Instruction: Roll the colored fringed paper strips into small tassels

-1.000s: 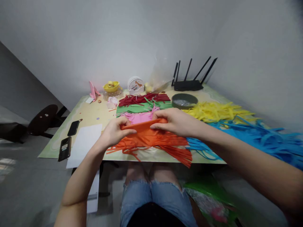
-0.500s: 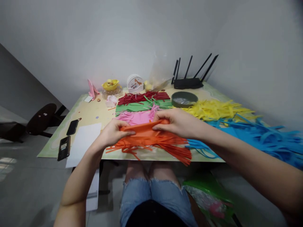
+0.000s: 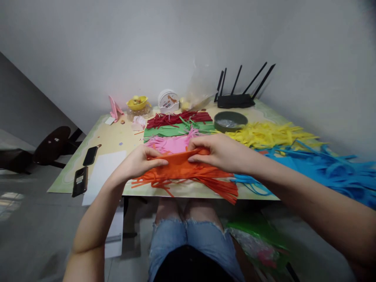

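Between my two hands is an orange fringed sheet (image 3: 179,166), its cut strips hanging toward the table's front edge. My left hand (image 3: 143,159) pinches its upper left edge between thumb and fingers. The upper right part of the same edge is pinched by my right hand (image 3: 210,150). Just behind lies a pink fringed sheet (image 3: 172,145), partly covered by my hands and the orange one. Beyond it are a green fringed sheet (image 3: 161,132) and a dark red fringed sheet (image 3: 179,118). Whether the orange material is paper or felt I cannot tell.
Blue fringe (image 3: 317,168) and yellow fringe (image 3: 273,135) spread on the right. A dark round bowl (image 3: 230,121) and a black router (image 3: 235,101) stand behind. Two phones (image 3: 90,156) and a white sheet (image 3: 102,172) lie left. A yellow fruit bowl (image 3: 137,103) is at the back.
The orange sheet's upper part has tilted, so more of its flat face shows toward me. Both hands keep their pinch in nearly the same place. The view has shifted slightly.
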Motion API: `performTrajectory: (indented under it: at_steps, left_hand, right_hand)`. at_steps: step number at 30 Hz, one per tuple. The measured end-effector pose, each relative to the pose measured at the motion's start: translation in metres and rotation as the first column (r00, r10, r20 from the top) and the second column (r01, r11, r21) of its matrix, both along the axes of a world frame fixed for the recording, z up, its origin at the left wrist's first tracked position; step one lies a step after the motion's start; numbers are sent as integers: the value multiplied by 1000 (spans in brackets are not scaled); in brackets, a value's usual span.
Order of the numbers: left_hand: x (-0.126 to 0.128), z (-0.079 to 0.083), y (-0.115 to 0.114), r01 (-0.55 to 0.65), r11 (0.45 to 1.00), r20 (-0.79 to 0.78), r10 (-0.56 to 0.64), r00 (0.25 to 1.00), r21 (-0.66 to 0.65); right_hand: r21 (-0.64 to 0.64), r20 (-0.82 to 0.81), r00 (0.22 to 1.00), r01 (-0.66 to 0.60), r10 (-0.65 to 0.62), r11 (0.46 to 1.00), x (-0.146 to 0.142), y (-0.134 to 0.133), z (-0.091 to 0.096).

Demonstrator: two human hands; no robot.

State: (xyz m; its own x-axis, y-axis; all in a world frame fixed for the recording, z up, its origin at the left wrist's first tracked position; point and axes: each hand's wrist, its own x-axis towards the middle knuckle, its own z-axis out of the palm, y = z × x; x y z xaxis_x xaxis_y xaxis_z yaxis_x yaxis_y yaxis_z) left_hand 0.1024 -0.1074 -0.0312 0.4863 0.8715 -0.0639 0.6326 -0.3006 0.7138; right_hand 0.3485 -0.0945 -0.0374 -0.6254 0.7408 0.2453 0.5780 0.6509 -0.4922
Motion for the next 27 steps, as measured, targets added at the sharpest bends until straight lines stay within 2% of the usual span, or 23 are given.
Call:
performTrajectory:
  at_steps: [7,9,12,17,21,24,27]
  left_hand:
    - [-2,-10,-3,-61,997,69,58,996,38]
    - [-3,-13,-6,-74,997,121,70,990,27]
    - [-4,-20,-14,-99,994,263,106,959,-42]
    - [-4,-36,-25,-151,983,486,183,855,-104]
    - [-7,-47,-28,-128,988,605,153,781,-84]
    - [-9,-50,-28,-142,990,589,127,798,-20]
    - [-10,-48,-28,-146,985,517,79,852,90]
  right_hand:
    - [-47,-4,998,62,-63,997,1,-1,-2]
    - [-72,-55,995,79,-83,994,3,-2,-7]
    - [-204,-203,975,46,-88,978,6,-8,-19]
    - [-334,-534,836,-71,-127,940,6,-21,-41]
    - [-386,-653,745,-174,-135,906,4,-26,-48]
    - [-391,-675,727,-209,-125,896,4,-25,-49]
    - [-373,-649,753,-190,-109,908,4,-24,-50]
